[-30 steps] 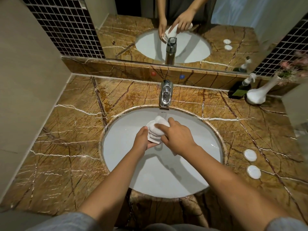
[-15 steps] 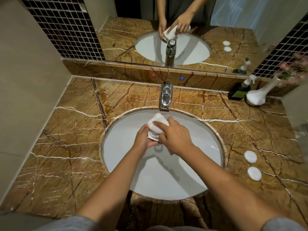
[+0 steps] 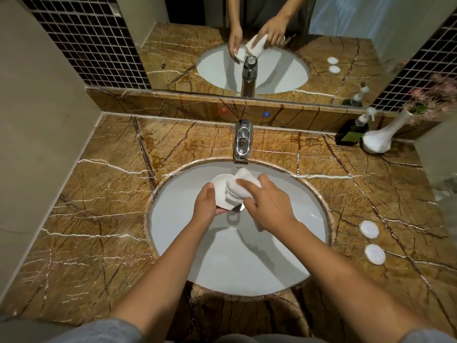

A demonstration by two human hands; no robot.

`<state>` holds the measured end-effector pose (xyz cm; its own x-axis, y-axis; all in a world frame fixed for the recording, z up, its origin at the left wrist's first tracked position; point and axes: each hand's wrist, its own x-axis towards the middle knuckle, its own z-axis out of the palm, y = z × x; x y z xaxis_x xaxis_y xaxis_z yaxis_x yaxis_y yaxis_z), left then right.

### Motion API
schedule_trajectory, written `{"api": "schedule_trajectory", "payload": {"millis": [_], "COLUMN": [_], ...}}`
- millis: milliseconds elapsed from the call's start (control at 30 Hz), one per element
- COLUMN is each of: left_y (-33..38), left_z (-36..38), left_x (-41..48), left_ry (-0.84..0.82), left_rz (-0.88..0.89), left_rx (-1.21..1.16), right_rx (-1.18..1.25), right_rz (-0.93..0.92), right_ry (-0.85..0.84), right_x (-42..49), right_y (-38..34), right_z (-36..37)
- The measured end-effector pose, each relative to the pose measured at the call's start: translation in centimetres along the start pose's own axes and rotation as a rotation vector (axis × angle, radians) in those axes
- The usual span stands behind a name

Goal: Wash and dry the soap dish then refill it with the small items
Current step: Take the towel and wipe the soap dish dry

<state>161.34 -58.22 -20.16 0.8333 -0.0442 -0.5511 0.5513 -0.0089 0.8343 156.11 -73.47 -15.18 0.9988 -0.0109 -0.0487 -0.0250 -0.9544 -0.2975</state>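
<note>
Over the white sink basin my left hand grips a small white soap dish by its near edge, tilted up toward me. My right hand presses a bunched white cloth against the dish's inner face, covering most of it. Two small round white items lie on the brown marble counter to the right of the basin.
A chrome faucet stands behind the basin, no water running. A dark soap dispenser bottle and a white vase with pink flowers stand at the back right. A mirror runs along the back; a beige wall bounds the left.
The dish has tilted and its rim now shows to the left of the cloth. My right hand has shifted the cloth slightly rightward across the dish.
</note>
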Motion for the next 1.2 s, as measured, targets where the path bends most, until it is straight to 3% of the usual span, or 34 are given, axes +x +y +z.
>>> {"api": "schedule_trajectory", "payload": {"millis": [133, 233, 300, 367, 433, 533, 600, 667, 767, 900, 1067, 1200], "left_y": [0.2, -0.5, -0.8, -0.8, -0.5, -0.1, 0.2, 0.4, 0.5, 0.4, 0.1, 0.3], "left_z": [0.6, -0.1, -0.5, -0.6, -0.8, -1.0, -0.8, -0.4, -0.2, -0.7, -0.6, -0.2], "left_x": [0.1, 0.8, 1.0, 0.8, 0.4, 0.1, -0.2, -0.4, -0.4, -0.4, -0.6, -0.7], "left_ry": [0.029, 0.103, 0.086, 0.046, -0.009, -0.174, -0.275, -0.287, -0.251, -0.261, -0.207, -0.18], "left_rz": [0.027, 0.023, 0.012, 0.005, 0.01, -0.04, -0.08, -0.075, -0.05, 0.0, 0.086, 0.122], "left_rx": [-0.025, 0.06, 0.055, 0.011, -0.006, 0.003, 0.029, 0.047, 0.089, 0.258, 0.342, 0.405], "right_rx": [-0.003, 0.172, 0.494, 1.004, 1.31, 1.299, 1.43, 1.585, 1.623, 1.41, 1.282, 1.377], "right_rz": [-0.009, 0.026, 0.164, 0.463, 0.722, 0.844, 0.933, 0.908, 0.876, 0.886, 0.936, 0.824], "right_ry": [-0.101, -0.199, -0.141, 0.033, 0.112, -0.03, -0.217, -0.413, -0.644, -0.815, -0.45, -0.496], "right_x": [-0.5, -1.0, -1.0, -0.3, 0.5, 0.9, 0.8, 0.4, 0.0, -0.7, 0.5, 1.9], "right_y": [-0.5, -0.4, -0.2, 0.1, 0.9, 2.3, 2.8, 2.9, 3.5, 5.2, 6.1, 5.5], "right_z": [1.5, 2.0, 2.1, 1.9, 1.2, 0.8, 1.0, 1.5, 1.9, 1.1, 0.8, -0.3]}}
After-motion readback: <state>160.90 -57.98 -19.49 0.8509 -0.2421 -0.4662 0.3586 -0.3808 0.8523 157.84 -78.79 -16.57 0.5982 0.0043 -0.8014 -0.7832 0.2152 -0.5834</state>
